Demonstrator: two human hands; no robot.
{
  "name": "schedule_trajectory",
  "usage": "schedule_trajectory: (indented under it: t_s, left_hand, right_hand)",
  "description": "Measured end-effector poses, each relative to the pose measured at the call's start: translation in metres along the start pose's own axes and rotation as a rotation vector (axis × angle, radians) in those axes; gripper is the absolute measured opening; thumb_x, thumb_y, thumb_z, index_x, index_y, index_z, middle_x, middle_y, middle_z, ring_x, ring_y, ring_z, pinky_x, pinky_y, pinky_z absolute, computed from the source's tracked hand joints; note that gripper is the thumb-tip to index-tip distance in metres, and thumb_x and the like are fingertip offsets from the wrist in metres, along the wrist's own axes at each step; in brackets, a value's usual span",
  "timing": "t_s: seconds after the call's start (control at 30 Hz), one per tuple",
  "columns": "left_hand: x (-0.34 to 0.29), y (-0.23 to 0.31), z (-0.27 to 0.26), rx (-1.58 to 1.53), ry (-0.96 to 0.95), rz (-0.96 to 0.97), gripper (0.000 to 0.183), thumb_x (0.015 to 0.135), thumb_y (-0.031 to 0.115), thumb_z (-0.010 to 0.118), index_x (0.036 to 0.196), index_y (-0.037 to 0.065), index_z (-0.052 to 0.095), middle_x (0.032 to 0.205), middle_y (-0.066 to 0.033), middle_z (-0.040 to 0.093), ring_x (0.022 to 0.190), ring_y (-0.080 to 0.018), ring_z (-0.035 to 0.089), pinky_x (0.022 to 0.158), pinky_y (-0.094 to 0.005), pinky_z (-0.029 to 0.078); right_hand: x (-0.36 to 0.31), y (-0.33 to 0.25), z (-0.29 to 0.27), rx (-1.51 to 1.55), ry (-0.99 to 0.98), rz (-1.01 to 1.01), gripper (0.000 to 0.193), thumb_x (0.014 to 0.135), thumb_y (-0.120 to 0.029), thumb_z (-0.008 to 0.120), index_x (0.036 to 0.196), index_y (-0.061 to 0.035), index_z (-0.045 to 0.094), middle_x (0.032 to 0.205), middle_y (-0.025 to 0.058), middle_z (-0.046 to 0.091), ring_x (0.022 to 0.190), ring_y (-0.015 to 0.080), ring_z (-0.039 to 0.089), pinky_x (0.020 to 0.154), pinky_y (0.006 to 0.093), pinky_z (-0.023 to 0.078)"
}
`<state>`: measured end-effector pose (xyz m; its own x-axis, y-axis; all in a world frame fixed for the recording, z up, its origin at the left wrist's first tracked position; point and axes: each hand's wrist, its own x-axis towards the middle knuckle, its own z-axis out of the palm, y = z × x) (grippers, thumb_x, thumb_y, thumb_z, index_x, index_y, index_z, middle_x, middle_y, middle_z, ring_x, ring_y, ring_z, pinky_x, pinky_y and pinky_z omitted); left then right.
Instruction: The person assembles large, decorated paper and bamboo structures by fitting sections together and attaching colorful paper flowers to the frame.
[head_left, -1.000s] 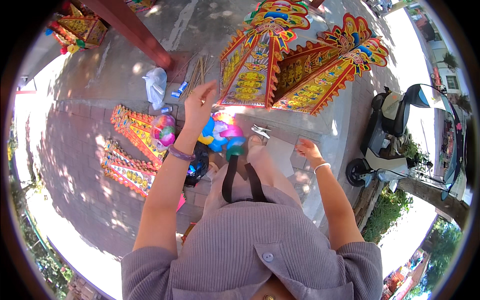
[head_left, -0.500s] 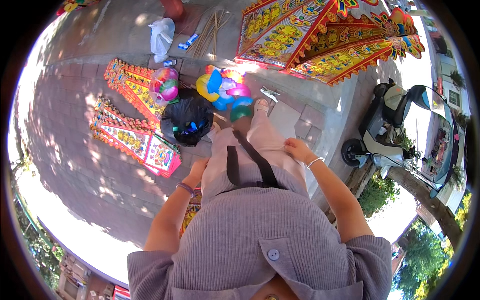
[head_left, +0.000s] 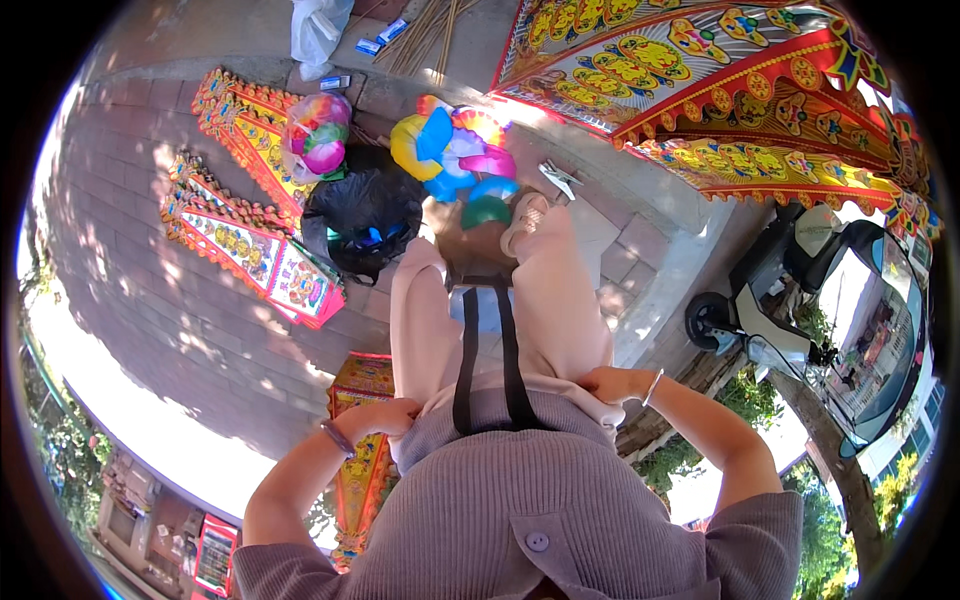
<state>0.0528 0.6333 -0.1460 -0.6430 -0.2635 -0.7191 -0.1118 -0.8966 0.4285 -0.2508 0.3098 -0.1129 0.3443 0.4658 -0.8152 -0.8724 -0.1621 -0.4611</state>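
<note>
The pale pink trousers (head_left: 565, 310) I wear are bunched at both sides of my hips. My right hand (head_left: 612, 384) is closed on the trouser fabric at the right hip. On the other side, my left hand (head_left: 394, 415) is closed against the trousers at the left hip, its fingertips partly hidden by the cloth. Two black straps (head_left: 490, 360) hang down between my thighs from below the grey ribbed shirt (head_left: 540, 470). A pale blue surface shows behind the straps, between my legs.
A black plastic bag (head_left: 362, 222) stands by my left foot. Colourful plastic petals (head_left: 455, 155) lie ahead, beside silver scissors-like tool (head_left: 559, 181). Decorated paper panels (head_left: 240, 255) lie left. A large red-gold paper structure (head_left: 690, 100) stands ahead right; a scooter (head_left: 790, 280) is parked right.
Both hands have come back toward my hips, the right one from lower on the thigh. My thighs are now bent and spread, and the straps hang straighter between them.
</note>
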Motion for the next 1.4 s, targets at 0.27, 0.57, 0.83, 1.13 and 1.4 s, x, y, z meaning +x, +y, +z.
schedule_trajectory:
  t_s: [0.27,0.57,0.83,1.13,1.4]
  left_hand:
    - [0.121,0.016,-0.135,0.674,-0.289,0.207,0.021,0.081,0.019,0.056,0.095,0.009,0.068,0.082,-0.0149,0.067,0.077,-0.0346,0.064,0.073,-0.0435,0.049]
    - [0.219,-0.02,-0.225,0.459,-0.151,0.689,0.019,0.085,0.014,0.059,0.103,0.008,0.061,0.09,-0.0111,0.065,0.079,-0.0306,0.064,0.071,-0.0399,0.052]
    - [0.274,-0.044,-0.23,0.772,0.004,0.834,0.035,0.076,0.021,0.068,0.104,0.002,0.057,0.091,-0.0107,0.061,0.074,-0.028,0.063,0.063,-0.0375,0.053]
    - [0.278,-0.041,-0.167,0.735,0.527,0.969,0.017,0.076,0.003,0.061,0.093,0.004,0.061,0.082,-0.0071,0.059,0.07,-0.0271,0.061,0.06,-0.0371,0.05]
    - [0.215,-0.013,-0.232,0.506,1.396,0.919,0.022,0.088,-0.01,0.046,0.101,-0.003,0.062,0.091,-0.008,0.061,0.078,-0.0127,0.063,0.068,-0.0239,0.051]
  right_hand:
    - [0.134,0.033,-0.17,-0.653,0.701,-0.453,0.013,0.082,-0.02,0.061,0.094,-0.0122,0.061,0.073,0.0053,0.062,0.066,0.0262,0.061,0.059,0.0399,0.048]
    - [0.203,0.062,-0.258,-0.897,0.487,-1.054,0.01,0.072,-0.017,0.065,0.077,-0.0132,0.058,0.063,-0.0019,0.043,0.058,0.0137,0.051,0.051,0.027,0.041]
    - [0.22,0.086,-0.229,-1.248,0.522,-1.191,0.015,0.068,-0.016,0.06,0.082,-0.0112,0.06,0.065,-0.0049,0.043,0.06,0.0109,0.048,0.054,0.0233,0.038]
    - [0.217,0.095,-0.166,-1.401,0.688,-1.192,0.017,0.066,-0.016,0.058,0.081,-0.0094,0.06,0.062,-0.0031,0.04,0.056,0.0093,0.046,0.052,0.0229,0.036]
    - [0.218,0.099,-0.142,-1.431,0.775,-1.199,0.017,0.067,-0.012,0.06,0.084,-0.0092,0.062,0.062,-0.003,0.04,0.055,0.0105,0.046,0.048,0.0232,0.035]
